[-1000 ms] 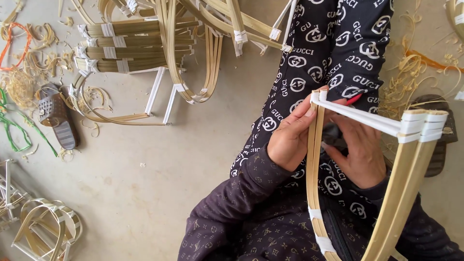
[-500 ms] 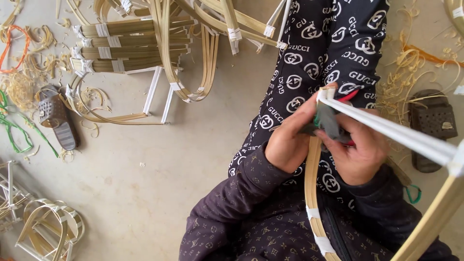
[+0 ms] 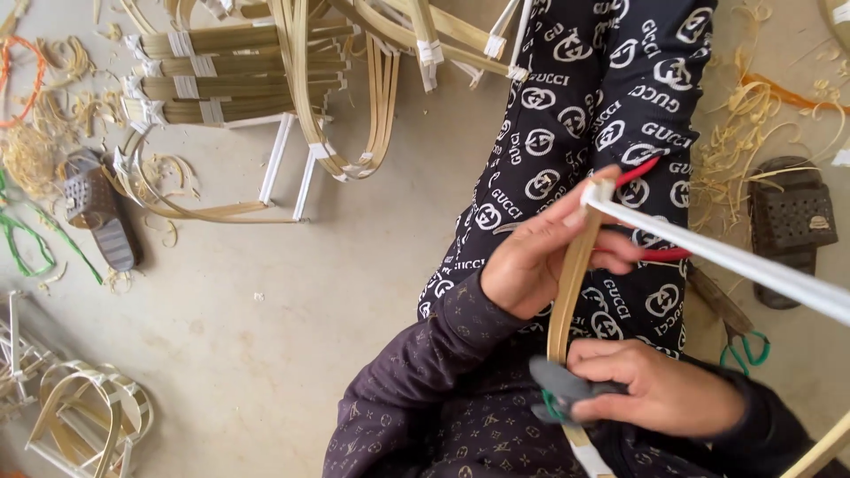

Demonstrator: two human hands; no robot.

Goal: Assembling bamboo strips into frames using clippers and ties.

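My left hand [image 3: 531, 258] pinches the top of a curved bamboo strip [image 3: 569, 285], where a white strap [image 3: 719, 257] meets it and runs off to the right. A thin red piece [image 3: 657, 255] crosses behind my fingers. Lower on the same strip, my right hand [image 3: 666, 396] is closed around a small grey and green tool [image 3: 563, 389], pressing it against the bamboo. A band of white tape [image 3: 588, 458] wraps the strip below that. My legs, in black trousers with a white pattern [image 3: 575, 115], lie under the work.
Bundles of taped bamboo strips [image 3: 232, 73] lie at the top left, and bent bamboo frames [image 3: 88, 418] at the bottom left. One dark sandal [image 3: 97, 211] sits left, another [image 3: 788, 223] right. Green-handled scissors [image 3: 742, 343] and bamboo shavings [image 3: 753, 115] lie on the concrete floor.
My right hand has slid down the bamboo strip from the top corner, carrying the grey tool. The frame's right side has swung out of view, leaving the white strap stretched rightward.
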